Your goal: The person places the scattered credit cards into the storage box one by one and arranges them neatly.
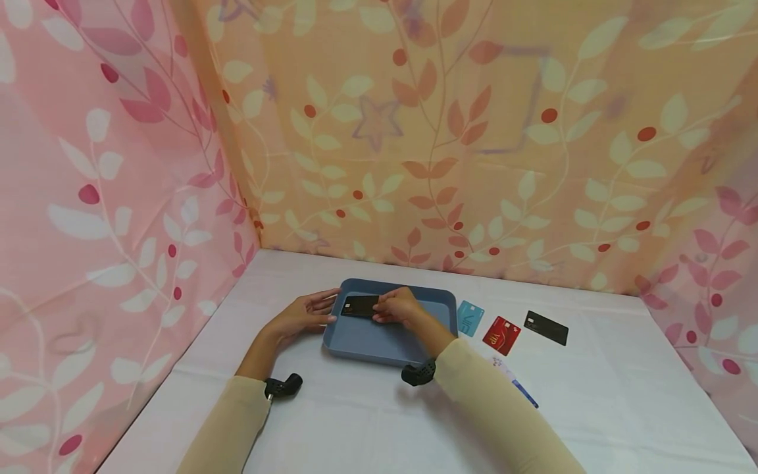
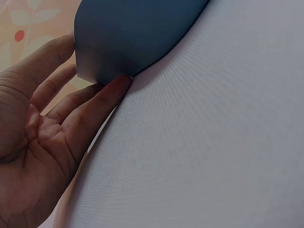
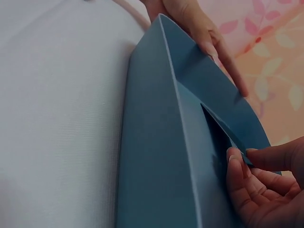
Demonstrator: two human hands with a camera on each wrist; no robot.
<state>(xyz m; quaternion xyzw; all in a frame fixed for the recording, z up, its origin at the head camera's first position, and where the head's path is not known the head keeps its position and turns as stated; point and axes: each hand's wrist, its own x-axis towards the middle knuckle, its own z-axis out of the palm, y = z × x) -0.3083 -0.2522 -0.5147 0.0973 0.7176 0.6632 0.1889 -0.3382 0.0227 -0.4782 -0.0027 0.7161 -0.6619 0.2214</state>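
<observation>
My right hand (image 1: pixel 398 307) pinches a black card (image 1: pixel 355 305) by its right end, between thumb and fingers. This card lies low inside the blue tray (image 1: pixel 385 339), near the left wall; in the right wrist view the card (image 3: pixel 219 124) shows as a thin dark edge, tilted over the tray floor. At the tray's left end, my left hand (image 1: pixel 302 315) rests its extended fingers against the outer wall. The left wrist view shows these fingers (image 2: pixel 97 107) touching the tray's lower corner (image 2: pixel 128 38), fairly straight.
Right of the tray lie a light-blue VIP card (image 1: pixel 470 318), a red VIP card (image 1: pixel 501 335) and another black card (image 1: pixel 546 328). A white-and-blue card (image 1: pixel 524 393) is partly hidden by the right sleeve. White cloth (image 1: pixel 331 421) covers the table; patterned curtains (image 1: pixel 438 131) stand behind and beside it.
</observation>
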